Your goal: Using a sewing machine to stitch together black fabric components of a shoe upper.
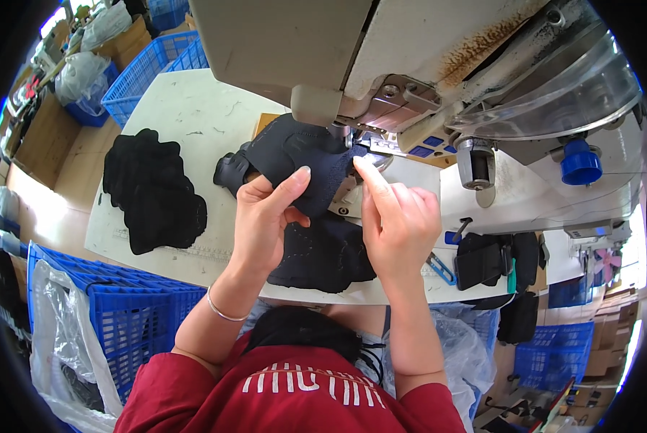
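My left hand (262,216) is closed on a curved black padded fabric piece (302,155), thumb on top and fingers under it. The piece lies beneath the presser foot (341,132) of a sewing machine (280,50). At its right edge, close to the foot, my right hand (401,216) has its index fingertip on the fabric and the other fingers curled; the thumb is mostly hidden. More black pieces (320,256) lie under my hands at the table's near edge. Left of them rests a pile of black shaped pieces (154,191).
Black pouch-like pieces (482,263) and a blue-handled tool (441,268) lie at the table's right. A blue crate (139,317) with clear plastic stands at the near left; another blue crate (157,61) stands behind. A thread spool (476,164) hangs at the right.
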Tool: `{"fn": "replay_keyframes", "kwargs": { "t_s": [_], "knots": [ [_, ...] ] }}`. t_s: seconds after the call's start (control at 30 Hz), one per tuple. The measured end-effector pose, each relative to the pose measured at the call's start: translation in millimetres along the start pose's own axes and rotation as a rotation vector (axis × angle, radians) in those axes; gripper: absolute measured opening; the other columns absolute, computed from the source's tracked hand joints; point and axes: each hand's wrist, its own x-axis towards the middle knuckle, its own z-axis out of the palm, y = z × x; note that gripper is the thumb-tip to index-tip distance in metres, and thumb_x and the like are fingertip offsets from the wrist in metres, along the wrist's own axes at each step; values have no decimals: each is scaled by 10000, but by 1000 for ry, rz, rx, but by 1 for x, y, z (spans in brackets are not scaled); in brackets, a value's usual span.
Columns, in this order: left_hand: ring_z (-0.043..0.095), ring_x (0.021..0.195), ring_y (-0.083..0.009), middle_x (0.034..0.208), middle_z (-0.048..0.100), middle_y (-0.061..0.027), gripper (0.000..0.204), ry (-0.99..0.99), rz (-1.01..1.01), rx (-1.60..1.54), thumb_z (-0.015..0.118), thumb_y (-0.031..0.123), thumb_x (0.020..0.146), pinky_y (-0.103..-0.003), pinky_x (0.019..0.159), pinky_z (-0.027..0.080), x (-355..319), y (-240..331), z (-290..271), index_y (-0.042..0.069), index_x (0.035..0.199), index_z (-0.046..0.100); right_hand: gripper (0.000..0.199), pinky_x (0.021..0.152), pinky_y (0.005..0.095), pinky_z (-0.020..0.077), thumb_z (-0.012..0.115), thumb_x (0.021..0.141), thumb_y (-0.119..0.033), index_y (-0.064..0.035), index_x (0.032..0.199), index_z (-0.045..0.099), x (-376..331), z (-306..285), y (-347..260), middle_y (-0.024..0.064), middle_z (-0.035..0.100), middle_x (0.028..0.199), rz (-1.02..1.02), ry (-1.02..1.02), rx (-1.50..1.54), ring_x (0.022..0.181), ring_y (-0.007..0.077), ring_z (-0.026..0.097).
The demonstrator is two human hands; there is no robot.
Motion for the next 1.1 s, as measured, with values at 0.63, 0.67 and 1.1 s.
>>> {"fn": "replay_keyframes", "kwargs": {
  "t_s": [0.63, 0.67, 1.1],
  "knots": [
    [587, 701, -74, 838, 669, 0, 150, 64, -161, -140, 715, 167, 836, -220, 625, 464, -28, -17, 28, 51, 924, 683, 111, 592, 235, 436, 627, 875, -80, -24, 964, 660, -14, -17, -18, 9, 610, 663, 763, -26, 738, 599, 85, 578],
    [582, 706, -70, 836, 669, 4, 152, 82, -144, -139, 719, 172, 833, -211, 636, 450, -28, -17, 29, 47, 912, 686, 111, 592, 235, 436, 627, 875, -80, -24, 964, 660, -17, -19, -21, 9, 610, 663, 760, -27, 737, 599, 85, 578],
    [552, 685, -53, 794, 658, -9, 151, 93, -40, -107, 696, 159, 852, -207, 641, 439, -35, -26, 32, 9, 849, 691, 123, 544, 195, 426, 631, 874, -102, -13, 789, 641, -13, -11, -37, 13, 619, 659, 1040, -84, 1272, 554, 53, 539]
  ]
}}
